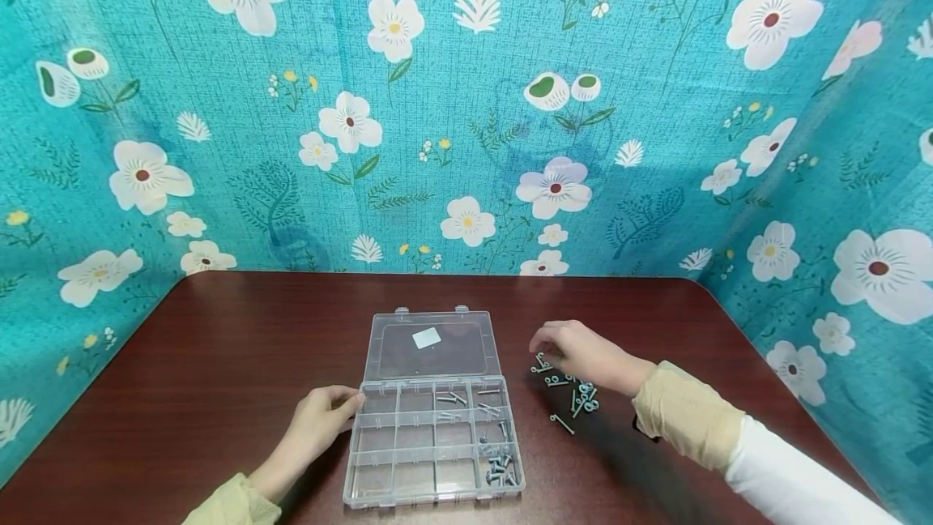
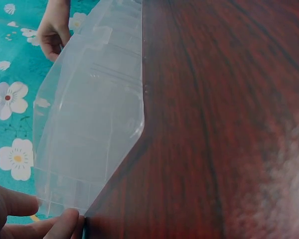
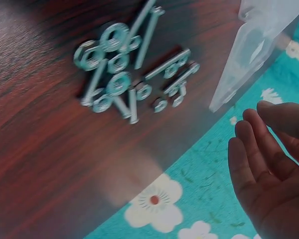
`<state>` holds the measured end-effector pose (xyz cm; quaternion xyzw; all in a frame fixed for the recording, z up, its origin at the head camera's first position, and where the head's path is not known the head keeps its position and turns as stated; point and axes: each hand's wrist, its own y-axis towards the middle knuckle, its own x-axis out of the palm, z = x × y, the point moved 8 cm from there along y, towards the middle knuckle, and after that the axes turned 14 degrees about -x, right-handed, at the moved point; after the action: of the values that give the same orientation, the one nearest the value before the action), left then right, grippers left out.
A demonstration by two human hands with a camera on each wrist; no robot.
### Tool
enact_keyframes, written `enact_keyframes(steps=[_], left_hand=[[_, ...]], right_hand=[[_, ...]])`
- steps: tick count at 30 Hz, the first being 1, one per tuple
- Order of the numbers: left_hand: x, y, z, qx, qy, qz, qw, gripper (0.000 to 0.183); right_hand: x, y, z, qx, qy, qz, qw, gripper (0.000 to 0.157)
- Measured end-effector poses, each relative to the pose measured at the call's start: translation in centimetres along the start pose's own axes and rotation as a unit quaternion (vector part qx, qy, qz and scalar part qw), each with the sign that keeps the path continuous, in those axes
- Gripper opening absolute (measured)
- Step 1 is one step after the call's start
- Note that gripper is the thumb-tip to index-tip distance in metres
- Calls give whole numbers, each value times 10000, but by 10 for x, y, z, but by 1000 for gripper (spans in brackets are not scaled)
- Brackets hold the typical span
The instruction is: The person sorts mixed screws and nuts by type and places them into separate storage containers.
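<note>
A clear plastic compartment box lies on the table with its lid folded back. My left hand pinches the box's left edge, thumb and fingers on either side of the wall in the left wrist view. Short screws and longer screws sit in its right-hand compartments. My right hand hovers over a loose pile of bolts, nuts and washers right of the box. Its fingers are loosely bent; nothing shows between them in the right wrist view.
The dark red wooden table stretches out on both sides of the box. A blue floral cloth hangs behind the table and along its right side. On the lid is a white label.
</note>
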<state>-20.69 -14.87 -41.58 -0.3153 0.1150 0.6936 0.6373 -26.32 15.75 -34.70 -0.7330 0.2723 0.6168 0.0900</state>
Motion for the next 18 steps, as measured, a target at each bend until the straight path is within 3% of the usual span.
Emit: enact_keyframes(steps=[8,14,18], left_hand=[[0,0,0,28,58,32,10000,27],[1,1,-2,-58,-134,-29,9999,27],[2,1,-2,-101,-265,-28,9996,27]], right_hand=[[10,-13,26,621,268,16,9977,16],[24,-12,28,484,343,-62,9982,12],[32,-12,31,631,375,-153,9972,12]])
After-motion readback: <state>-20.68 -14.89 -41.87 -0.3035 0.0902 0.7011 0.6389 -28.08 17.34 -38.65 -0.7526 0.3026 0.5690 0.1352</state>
